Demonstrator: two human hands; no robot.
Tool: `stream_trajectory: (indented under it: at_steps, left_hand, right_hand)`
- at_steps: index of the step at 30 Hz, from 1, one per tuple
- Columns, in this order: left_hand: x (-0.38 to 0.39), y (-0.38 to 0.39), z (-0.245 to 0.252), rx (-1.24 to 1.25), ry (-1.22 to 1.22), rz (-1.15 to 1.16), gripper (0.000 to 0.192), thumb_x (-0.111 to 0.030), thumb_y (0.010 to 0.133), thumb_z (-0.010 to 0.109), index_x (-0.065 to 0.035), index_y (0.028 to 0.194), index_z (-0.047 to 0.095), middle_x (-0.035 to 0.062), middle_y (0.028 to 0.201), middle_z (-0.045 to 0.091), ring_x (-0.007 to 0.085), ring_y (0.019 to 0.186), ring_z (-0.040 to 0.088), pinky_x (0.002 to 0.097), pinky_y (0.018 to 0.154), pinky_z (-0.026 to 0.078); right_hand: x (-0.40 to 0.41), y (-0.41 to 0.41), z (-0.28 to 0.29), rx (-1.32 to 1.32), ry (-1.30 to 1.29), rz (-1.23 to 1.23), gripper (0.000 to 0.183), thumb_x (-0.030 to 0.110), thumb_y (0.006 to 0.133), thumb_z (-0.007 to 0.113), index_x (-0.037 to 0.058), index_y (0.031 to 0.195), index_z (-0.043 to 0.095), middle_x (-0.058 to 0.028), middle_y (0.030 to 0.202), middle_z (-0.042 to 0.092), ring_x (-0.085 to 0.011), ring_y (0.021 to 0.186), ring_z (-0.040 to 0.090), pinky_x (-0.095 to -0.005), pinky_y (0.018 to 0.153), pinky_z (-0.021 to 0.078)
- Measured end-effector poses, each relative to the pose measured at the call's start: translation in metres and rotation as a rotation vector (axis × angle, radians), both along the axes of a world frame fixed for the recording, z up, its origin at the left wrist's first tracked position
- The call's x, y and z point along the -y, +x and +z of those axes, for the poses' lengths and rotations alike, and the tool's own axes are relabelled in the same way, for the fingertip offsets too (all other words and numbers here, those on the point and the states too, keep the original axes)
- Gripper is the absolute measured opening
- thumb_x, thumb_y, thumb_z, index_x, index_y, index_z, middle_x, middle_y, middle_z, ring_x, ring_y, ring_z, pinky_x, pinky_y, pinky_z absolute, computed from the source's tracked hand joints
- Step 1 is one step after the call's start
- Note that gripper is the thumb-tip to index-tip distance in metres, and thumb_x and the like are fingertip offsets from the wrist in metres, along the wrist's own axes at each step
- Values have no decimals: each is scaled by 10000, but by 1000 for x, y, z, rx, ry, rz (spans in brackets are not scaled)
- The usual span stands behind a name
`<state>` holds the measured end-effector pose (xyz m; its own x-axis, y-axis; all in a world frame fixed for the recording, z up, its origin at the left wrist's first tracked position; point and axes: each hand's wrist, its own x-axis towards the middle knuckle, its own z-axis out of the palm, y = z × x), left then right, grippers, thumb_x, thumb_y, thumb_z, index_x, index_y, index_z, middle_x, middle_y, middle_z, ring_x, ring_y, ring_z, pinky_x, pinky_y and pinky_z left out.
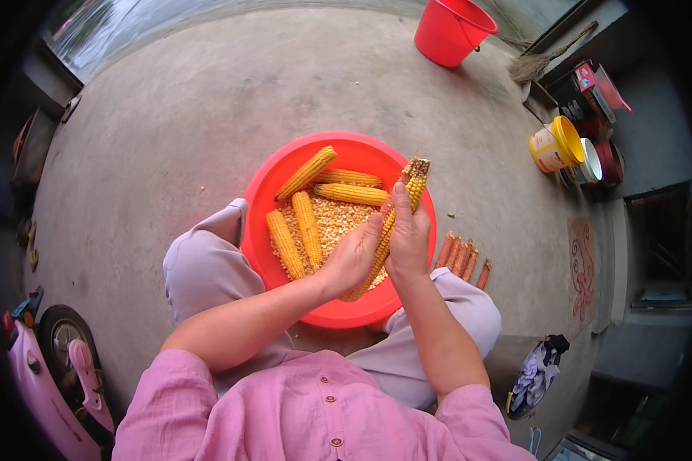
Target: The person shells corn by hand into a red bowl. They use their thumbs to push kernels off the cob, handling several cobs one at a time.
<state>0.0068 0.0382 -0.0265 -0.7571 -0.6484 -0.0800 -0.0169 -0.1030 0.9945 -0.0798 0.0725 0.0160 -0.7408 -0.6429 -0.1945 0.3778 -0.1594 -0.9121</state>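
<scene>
Both my hands grip one ear of dried corn (384, 245), tilted over a red plastic basin (337, 140) between my knees. My left hand (354, 253) holds its lower half, thumb pressed on the kernels. Higher up, my right hand (409, 236) wraps the ear with its thumb along the side. A strip near the top of this ear is bare of kernels, showing reddish cob. Inside the basin lie loose corn kernels (340, 219) and several whole ears, among them one corn ear (305, 173) leaning on the basin's far wall.
Several stripped corn cobs (458, 256) lie on the concrete floor (207, 115) right of the basin. A red bucket (452, 34) stands farther ahead. Along the right wall are a yellow bucket (556, 144), a white bucket (589, 161) and a broom (533, 66). A pink scooter (52, 380) is at lower left.
</scene>
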Motion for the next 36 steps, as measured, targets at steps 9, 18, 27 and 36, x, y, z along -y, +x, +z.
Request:
stream_trajectory:
  at_steps: [9,18,27,36]
  left_hand:
    - [7,6,7,291,47,-38,586,-411,1013,281,44,782,569,57,626,484,120,626,429,318,599,397]
    - [7,1,3,119,551,155,517,-440,994,339,-4,854,578,25,691,525,111,578,450,280,550,394]
    - [-2,18,9,95,-98,-129,561,-506,975,336,11,949,551,44,781,531,129,729,486,298,695,423]
    - [-7,17,12,104,40,-40,487,-362,1004,342,51,887,571,95,715,560,172,682,486,348,663,431]
  right_hand:
    - [-2,-1,-13,-151,7,0,259,305,928,580,57,891,513,47,770,456,-43,688,410,-227,603,373]
    - [-2,-9,-10,18,-51,35,239,293,934,568,56,952,539,40,824,488,-47,755,454,-231,671,414]
    - [-2,-30,-12,74,-12,-114,276,358,906,583,87,924,535,-11,728,527,-101,623,526,-254,570,473]
    - [0,-25,-6,-18,1,-50,209,259,885,625,76,900,524,-13,715,520,-105,564,515,-237,532,468]
